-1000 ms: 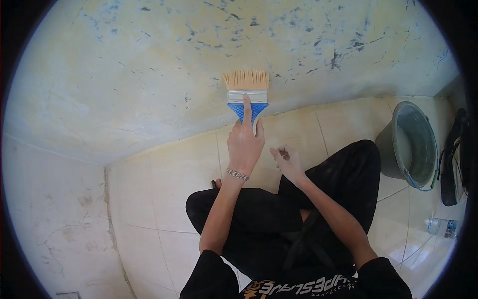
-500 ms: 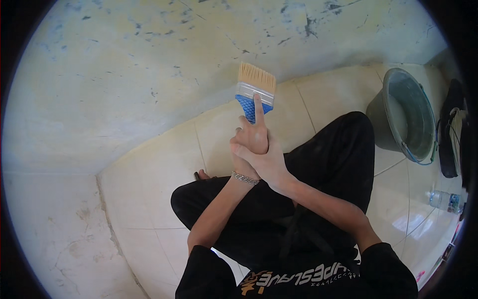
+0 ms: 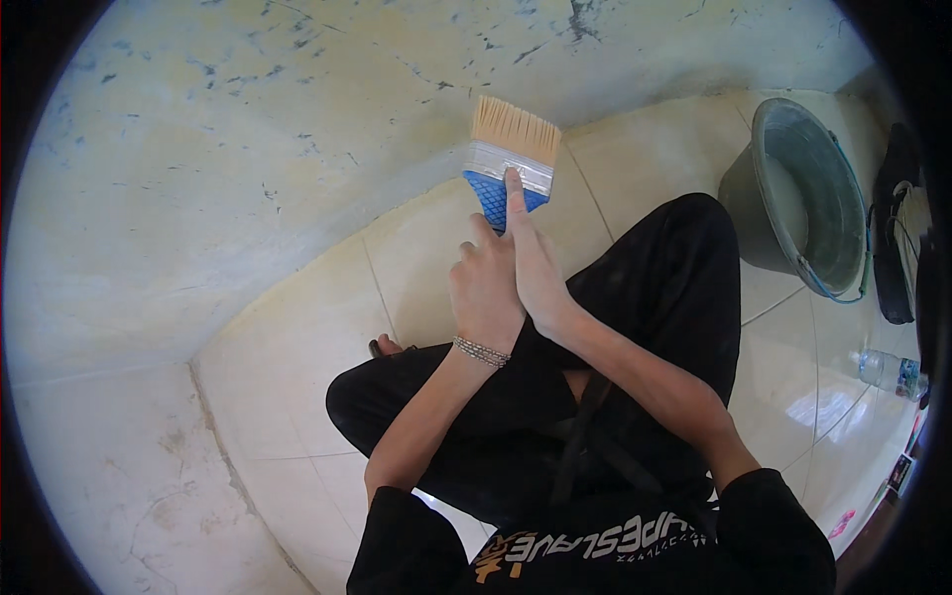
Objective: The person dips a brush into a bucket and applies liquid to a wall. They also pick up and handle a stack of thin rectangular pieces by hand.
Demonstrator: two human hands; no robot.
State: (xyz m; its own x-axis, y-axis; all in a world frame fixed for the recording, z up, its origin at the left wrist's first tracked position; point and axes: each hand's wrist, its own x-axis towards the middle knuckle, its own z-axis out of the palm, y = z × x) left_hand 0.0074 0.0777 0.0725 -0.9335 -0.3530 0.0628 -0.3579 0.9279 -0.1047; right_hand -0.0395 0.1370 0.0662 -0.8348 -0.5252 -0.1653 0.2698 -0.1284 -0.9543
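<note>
A wide brush point(image 3: 511, 129) with tan bristles, a silver band and a blue patterned handle is tilted in front of the wall. My right hand point(image 3: 535, 278) is closed on its handle, the index finger laid up along the band. My left hand point(image 3: 486, 283), with a beaded bracelet at the wrist, lies against the right one at the lower end of the handle, fingers curled; its grip is partly hidden. Both forearms cross above my black-clad, folded legs point(image 3: 674, 258).
The mottled wall point(image 3: 248, 129) meets pale floor tiles point(image 3: 288, 327), with another wall point(image 3: 119, 466) at left. At right stand a grey bucket point(image 3: 764, 218) with a handle and a black bag-like object point(image 3: 892, 268); a clear plastic bottle point(image 3: 888, 375) lies below them.
My right hand has risen from apart to join the left on the handle, its index finger replacing the left's on the band. The brush has tilted. The view has shifted, raising wall and bucket.
</note>
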